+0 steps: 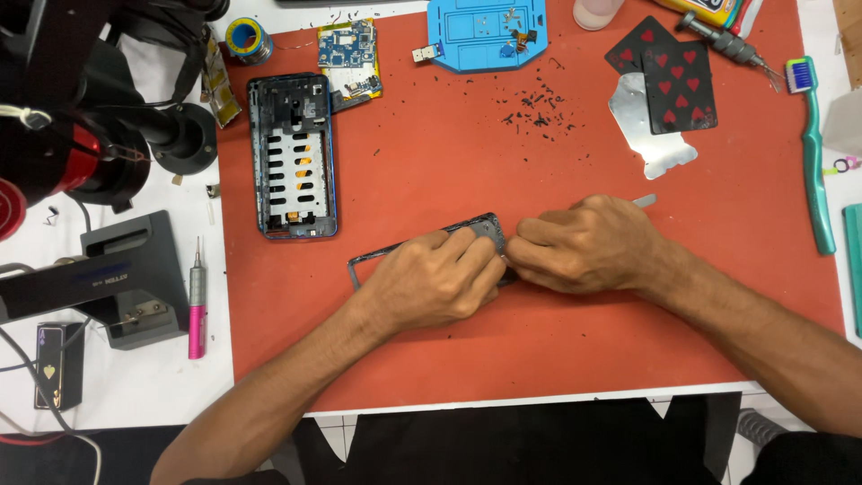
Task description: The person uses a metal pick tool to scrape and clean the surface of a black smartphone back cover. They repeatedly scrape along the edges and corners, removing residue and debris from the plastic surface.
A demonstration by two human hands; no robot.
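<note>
Both hands cover most of the thin dark phone frame [395, 254], and the grey tool [645, 201] shows only its tip.

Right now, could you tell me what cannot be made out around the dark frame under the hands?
Head view only:
- Dark frame: its right part is covered by the left hand and right hand.
- Grey tool: only the tip shows past the right hand.
- Contact between fingertips and frame: hidden by the knuckles.
- Black specks on the red mat: too small to identify.

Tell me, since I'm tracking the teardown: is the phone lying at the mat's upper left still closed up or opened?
Opened. The phone body lies face up with no cover, its bare inner metal frame and slots showing.
</note>
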